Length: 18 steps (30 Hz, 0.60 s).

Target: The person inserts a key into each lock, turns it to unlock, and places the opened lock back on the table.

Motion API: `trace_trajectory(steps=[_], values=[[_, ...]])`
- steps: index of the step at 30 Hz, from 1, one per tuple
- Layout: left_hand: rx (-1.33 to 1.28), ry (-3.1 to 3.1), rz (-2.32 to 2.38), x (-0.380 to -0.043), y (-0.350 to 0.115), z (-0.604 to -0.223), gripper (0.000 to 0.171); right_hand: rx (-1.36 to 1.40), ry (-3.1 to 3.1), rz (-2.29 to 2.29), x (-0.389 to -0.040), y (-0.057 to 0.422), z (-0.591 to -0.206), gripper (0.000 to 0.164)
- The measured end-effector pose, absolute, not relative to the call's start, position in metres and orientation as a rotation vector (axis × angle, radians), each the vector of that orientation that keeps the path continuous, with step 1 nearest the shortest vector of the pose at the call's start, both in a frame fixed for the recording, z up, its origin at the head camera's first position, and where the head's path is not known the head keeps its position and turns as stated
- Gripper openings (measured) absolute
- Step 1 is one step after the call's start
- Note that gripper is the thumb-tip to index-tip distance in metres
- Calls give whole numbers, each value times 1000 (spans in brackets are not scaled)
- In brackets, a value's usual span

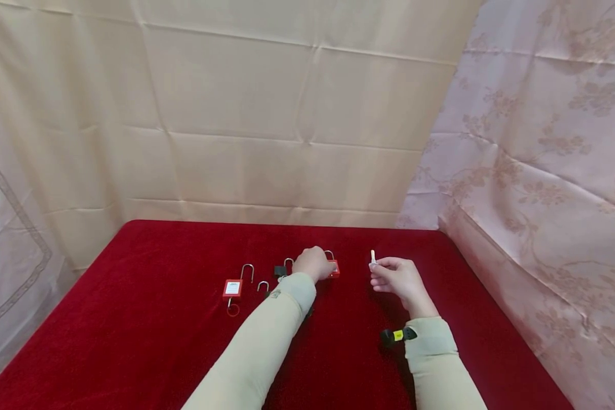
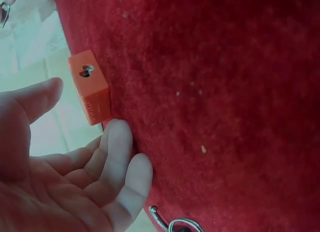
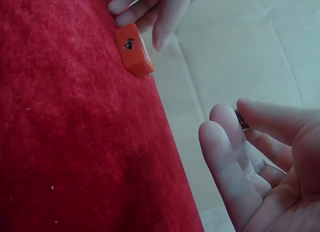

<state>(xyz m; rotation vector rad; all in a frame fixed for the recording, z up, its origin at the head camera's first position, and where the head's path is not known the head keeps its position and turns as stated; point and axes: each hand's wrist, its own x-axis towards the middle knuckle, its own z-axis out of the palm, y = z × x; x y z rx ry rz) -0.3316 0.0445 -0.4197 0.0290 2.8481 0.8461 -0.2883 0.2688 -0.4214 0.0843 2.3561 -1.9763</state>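
A red padlock (image 1: pixel 334 270) with its shackle pointing to the back lies on the red cloth, its keyhole face showing in both wrist views. My left hand (image 1: pixel 312 263) reaches in just to the left of this padlock (image 2: pixel 90 89). Its fingertips are at the lock's edge, and the thumb stands apart on the other side. Farther right, above the cloth, my right hand (image 1: pixel 400 280) pinches a small metal key (image 1: pixel 372 256) between thumb and fingers, pointing up. In the right wrist view the fingers mostly hide the key (image 3: pixel 241 120).
Left of my left arm lies another red padlock (image 1: pixel 232 288), its shackle raised and a key with a red ring (image 1: pixel 233 310) at its bottom. A dark padlock (image 1: pixel 280 271) and another shackle (image 1: pixel 263 285) sit between, partly hidden by my sleeve. Curtains hang behind the table (image 1: pixel 159 239).
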Motion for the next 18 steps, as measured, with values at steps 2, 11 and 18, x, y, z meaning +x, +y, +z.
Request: trace_trajectory(steps=[2, 11, 18], values=[[22, 2868, 798, -332, 47, -420, 28, 69, 2358, -1970, -288, 268, -421, 28], [-29, 2914, 726, -333, 55, -423, 29, 72, 2395, -1942, -287, 269, -421, 26], [-43, 2928, 689, -334, 57, -425, 34, 64, 2419, -1912, -288, 269, -422, 27]])
